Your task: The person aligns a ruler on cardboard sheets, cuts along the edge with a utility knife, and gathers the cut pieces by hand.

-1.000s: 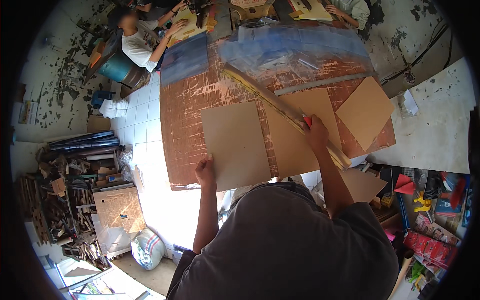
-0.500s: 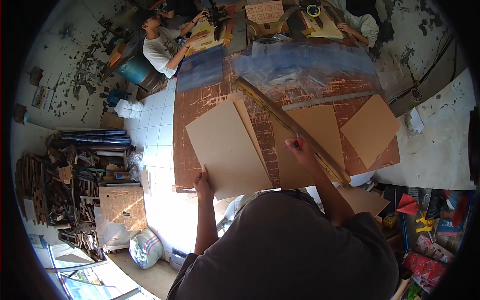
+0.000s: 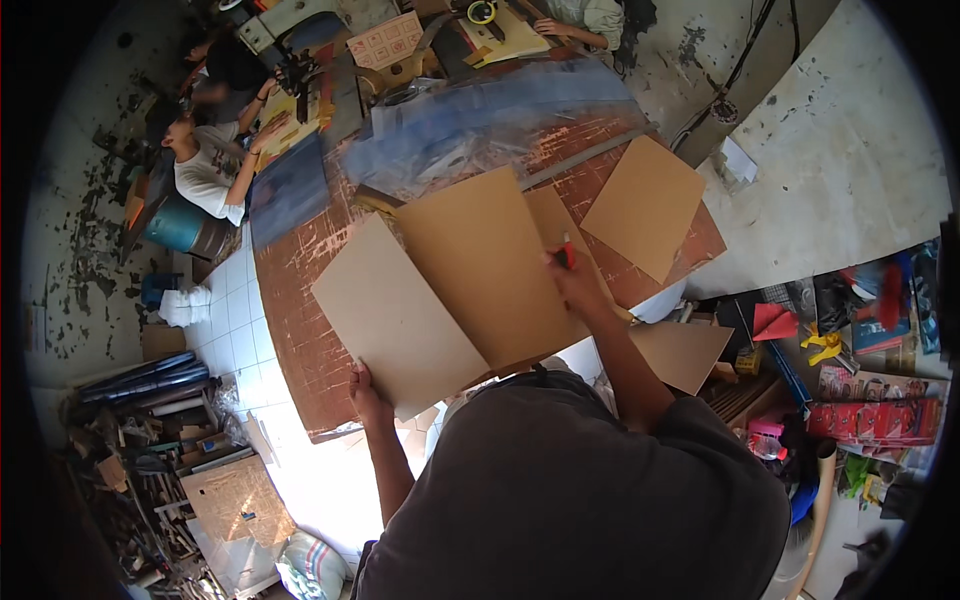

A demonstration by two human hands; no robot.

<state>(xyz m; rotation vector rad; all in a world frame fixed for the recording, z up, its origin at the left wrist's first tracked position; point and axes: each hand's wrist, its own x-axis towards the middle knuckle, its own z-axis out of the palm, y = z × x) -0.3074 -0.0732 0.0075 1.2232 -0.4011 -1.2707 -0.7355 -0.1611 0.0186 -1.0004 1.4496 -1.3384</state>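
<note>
My left hand (image 3: 370, 392) is closed on the lower left edge of a pale grey-brown cardboard sheet (image 3: 395, 310), thumb on top. A browner cardboard sheet (image 3: 490, 265) stands beside it, partly behind it and over a long wooden bar (image 3: 376, 201), whose middle is hidden. In my right hand (image 3: 578, 288) is a small red and black tool, apparently a cutter knife (image 3: 566, 256); its fingers are also at the brown sheet's right edge. Another cardboard piece (image 3: 555, 222) shows behind that hand.
The scratched brown table (image 3: 300, 335) also bears a separate cardboard sheet (image 3: 645, 210), a metal strip (image 3: 590, 160) and clear plastic sheets (image 3: 490, 110). Two co-workers sit at the far side. Cardboard (image 3: 680, 355) lies low at my right, near assorted clutter. Scrap wood is piled at left.
The view has turned, shifting the table left. The brown sheet has come up beside the pale one, with my right hand at its edge, and now covers most of the wooden bar.
</note>
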